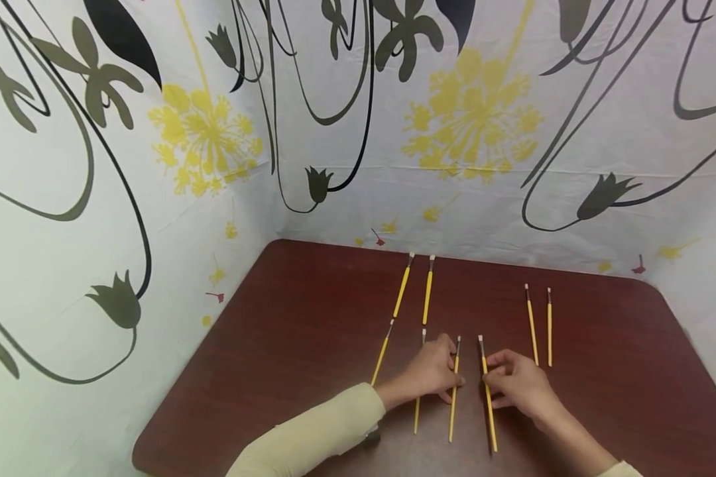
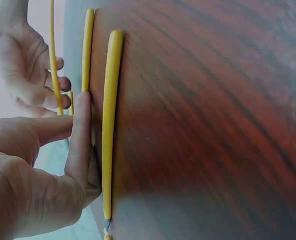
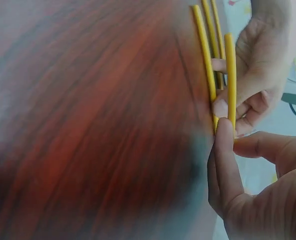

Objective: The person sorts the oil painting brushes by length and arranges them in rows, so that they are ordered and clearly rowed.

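Slim yellow-handled paintbrushes lie on a dark red-brown table. My right hand (image 1: 522,384) pinches one paintbrush (image 1: 489,404) between thumb and fingertips, its pale bristles pointing to the far side. Just left of it, my left hand (image 1: 432,368) has thumb and fingers at the middle of another paintbrush (image 1: 452,417), which stands nearly parallel. Under the left hand and wrist lies a further paintbrush (image 1: 417,417), partly hidden. In the left wrist view, a yellow handle (image 2: 109,125) rests flat beside the left fingers. The right wrist view shows the right-hand brush (image 3: 231,75) between thumb and finger.
Two paintbrushes lie at the back, one (image 1: 402,291) beside another (image 1: 428,291). One more (image 1: 382,354) slants near the left forearm. To the right lies a pair, one brush (image 1: 532,324) next to another (image 1: 549,328). Patterned cloth (image 1: 346,146) walls the table (image 1: 274,298) behind and at the sides.
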Available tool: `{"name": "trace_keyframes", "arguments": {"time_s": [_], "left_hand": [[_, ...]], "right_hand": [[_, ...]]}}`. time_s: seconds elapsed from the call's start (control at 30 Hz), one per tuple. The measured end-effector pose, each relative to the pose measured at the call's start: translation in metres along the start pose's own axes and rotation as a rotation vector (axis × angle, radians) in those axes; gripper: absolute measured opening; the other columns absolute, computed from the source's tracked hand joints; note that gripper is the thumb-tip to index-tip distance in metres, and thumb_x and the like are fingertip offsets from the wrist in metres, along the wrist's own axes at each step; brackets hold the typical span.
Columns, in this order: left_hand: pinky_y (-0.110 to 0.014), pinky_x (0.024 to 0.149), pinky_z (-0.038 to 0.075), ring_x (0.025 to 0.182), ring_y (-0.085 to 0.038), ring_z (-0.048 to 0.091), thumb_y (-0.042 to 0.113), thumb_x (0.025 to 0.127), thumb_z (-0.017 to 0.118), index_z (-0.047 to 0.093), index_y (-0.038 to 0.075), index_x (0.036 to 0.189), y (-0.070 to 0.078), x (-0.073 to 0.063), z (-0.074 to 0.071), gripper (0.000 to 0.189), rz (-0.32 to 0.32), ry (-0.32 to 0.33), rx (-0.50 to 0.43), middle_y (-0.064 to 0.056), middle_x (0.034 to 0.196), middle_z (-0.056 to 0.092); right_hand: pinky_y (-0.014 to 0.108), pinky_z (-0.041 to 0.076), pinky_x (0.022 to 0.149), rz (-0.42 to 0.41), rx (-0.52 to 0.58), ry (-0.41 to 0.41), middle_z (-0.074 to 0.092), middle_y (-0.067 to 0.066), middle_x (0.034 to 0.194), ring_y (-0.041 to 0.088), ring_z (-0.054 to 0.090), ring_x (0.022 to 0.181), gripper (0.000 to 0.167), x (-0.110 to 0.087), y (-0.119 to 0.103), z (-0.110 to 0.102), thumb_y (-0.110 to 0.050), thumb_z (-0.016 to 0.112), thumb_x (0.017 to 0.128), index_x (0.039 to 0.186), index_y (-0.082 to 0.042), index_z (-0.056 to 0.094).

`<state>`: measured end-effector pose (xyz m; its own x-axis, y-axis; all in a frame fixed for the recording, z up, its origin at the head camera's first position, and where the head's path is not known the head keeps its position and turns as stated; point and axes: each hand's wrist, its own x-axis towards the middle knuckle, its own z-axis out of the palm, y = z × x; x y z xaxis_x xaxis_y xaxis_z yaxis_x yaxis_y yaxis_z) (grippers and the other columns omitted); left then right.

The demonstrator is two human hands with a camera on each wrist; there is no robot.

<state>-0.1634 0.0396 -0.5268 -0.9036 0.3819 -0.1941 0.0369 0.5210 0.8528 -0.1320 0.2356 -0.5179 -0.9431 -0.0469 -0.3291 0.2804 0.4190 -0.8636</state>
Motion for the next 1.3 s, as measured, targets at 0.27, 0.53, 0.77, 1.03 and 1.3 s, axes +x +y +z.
{"name": "trace_keyframes", "arguments": {"time_s": [0.27,0.53,0.77,1.03,1.3], "left_hand": [[-0.027,0.043,0.059,0.042,-0.014,0.066,0.006,0.089,0.083,0.054,0.004,0.12,0.002,0.002,-0.008,0.042,-0.022,-0.025,0.025,0.0,0.088,0.065],[-0.03,0.052,0.062,0.046,-0.017,0.069,0.026,0.101,0.073,0.058,0.007,0.129,0.006,0.003,-0.032,0.038,-0.035,0.005,-0.043,-0.002,0.099,0.074],[-0.048,0.06,0.067,0.052,-0.022,0.072,0.03,0.104,0.069,0.056,0.006,0.138,0.009,0.008,-0.06,0.044,-0.001,0.038,-0.163,-0.007,0.115,0.071],[-0.059,0.069,0.067,0.074,-0.036,0.076,0.026,0.106,0.066,0.057,0.011,0.133,0.008,0.012,-0.083,0.033,0.03,0.056,-0.313,-0.013,0.114,0.068],[-0.056,0.071,0.068,0.079,-0.02,0.072,0.021,0.105,0.065,0.058,0.008,0.13,0.01,0.017,-0.096,0.028,0.035,0.083,-0.426,-0.014,0.108,0.067]], "right_hand": [[0.036,0.067,0.06,0.002,-0.126,0.047,0.073,0.015,0.096,0.022,0.074,0.07,0.038,-0.002,0.0,0.008,-0.007,0.068,0.094,0.128,0.008,0.059],[0.031,0.064,0.052,-0.087,-0.258,0.124,0.075,0.006,0.084,0.019,0.073,0.058,0.036,-0.003,0.001,0.012,-0.004,0.069,0.089,0.121,0.009,0.064],[0.026,0.06,0.047,-0.135,-0.355,0.177,0.074,0.006,0.082,0.015,0.07,0.053,0.032,-0.004,0.003,0.013,-0.002,0.07,0.086,0.116,0.009,0.066],[0.024,0.057,0.046,-0.148,-0.431,0.182,0.076,0.009,0.085,0.012,0.068,0.05,0.034,-0.008,0.001,0.02,-0.003,0.078,0.089,0.118,0.008,0.065],[0.024,0.056,0.046,-0.158,-0.447,0.195,0.074,0.007,0.084,0.011,0.067,0.049,0.035,-0.009,0.003,0.021,-0.003,0.079,0.089,0.117,0.008,0.064]]}}
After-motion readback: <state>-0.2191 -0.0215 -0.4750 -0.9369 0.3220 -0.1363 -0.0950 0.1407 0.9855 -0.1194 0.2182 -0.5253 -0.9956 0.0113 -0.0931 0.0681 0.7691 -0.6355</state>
